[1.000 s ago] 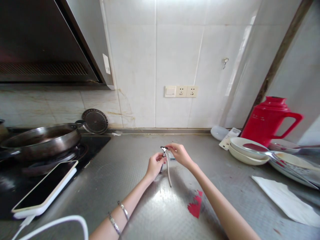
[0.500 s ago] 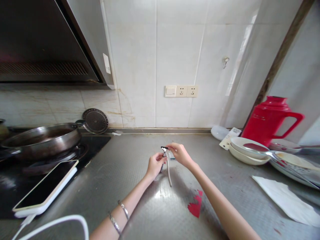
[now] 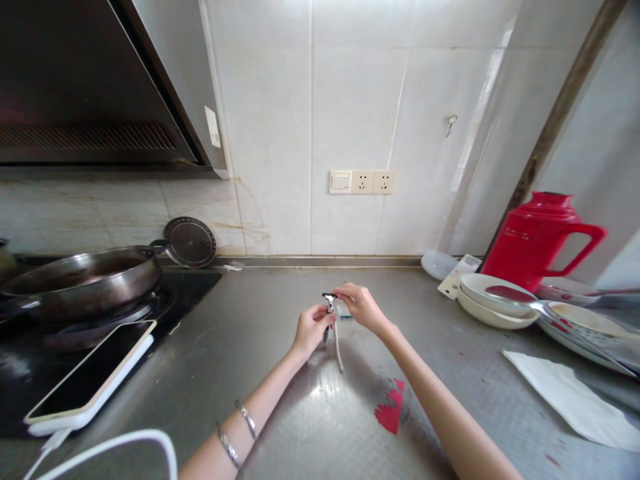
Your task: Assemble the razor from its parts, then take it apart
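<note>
The thermos (image 3: 533,243) is red, the countertop (image 3: 240,320) grey.

Pale tiled wall (image 3: 360,100) | dark hood (image 3: 85,87) upper L | metal ctr (image 3: 240,333), lit w/ glare

We can make out no word, brand or number for certain. Up and to the left of our left hand (image 3: 310,332), a white label (image 3: 212,127) on the side of the range hood (image 3: 175,80) carries small marks that we cannot read. To the right of our right hand (image 3: 364,308), we see dark print on a pale card (image 3: 460,275), too small for us to read. Farther right, the red thermos (image 3: 534,240) bears a line of pale lettering, too blurred for us to spell out
</note>
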Demonstrator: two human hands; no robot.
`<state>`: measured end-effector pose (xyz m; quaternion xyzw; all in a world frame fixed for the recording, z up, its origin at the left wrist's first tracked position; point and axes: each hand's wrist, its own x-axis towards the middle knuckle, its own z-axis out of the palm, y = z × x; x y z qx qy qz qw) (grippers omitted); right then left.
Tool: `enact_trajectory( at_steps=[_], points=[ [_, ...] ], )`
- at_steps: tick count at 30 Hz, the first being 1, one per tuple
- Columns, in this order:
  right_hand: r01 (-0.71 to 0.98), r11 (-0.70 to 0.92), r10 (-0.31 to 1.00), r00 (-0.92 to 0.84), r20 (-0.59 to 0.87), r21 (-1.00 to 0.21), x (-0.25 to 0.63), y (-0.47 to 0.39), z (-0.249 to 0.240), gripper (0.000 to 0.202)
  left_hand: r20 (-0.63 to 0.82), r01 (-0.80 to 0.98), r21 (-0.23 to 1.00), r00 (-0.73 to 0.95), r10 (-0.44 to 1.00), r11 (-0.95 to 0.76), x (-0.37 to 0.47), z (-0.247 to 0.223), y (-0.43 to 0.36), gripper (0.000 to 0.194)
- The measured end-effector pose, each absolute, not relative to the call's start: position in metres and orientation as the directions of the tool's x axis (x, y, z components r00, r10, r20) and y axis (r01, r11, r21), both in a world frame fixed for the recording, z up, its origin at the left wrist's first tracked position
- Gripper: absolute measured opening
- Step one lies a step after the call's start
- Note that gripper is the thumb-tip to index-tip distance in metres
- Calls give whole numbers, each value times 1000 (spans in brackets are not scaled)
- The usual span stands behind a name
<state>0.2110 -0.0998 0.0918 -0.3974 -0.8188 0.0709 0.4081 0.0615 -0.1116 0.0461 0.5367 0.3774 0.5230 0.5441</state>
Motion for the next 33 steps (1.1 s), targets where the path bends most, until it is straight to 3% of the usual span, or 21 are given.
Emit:
enact_trajectory(
  at_steps=[9,17,23,28,33],
  points=[
    [564,677,711,-336,618,-472,211,-98,90,26,132,-147,983,155,979,-110,61,54,-117,25],
    [459,568,809,-156,567,-684,209,-96,87,32,255,-53,967,99,962,-250,56,45,-105,26],
    [422,406,900,-32,434,-810,216,-84,79,40,323,-14,946,34,946,-323,49,37,-93,28],
    [501,300,953,-114,282,-812,213,-84,74,37,312,-97,945,-20,950,-312,44,42,-90,28],
    [579,328,938,-294,184,-746,205,-94,75,40,259,-178,949,-33,965,-261,42,42,-87,29]
  ],
)
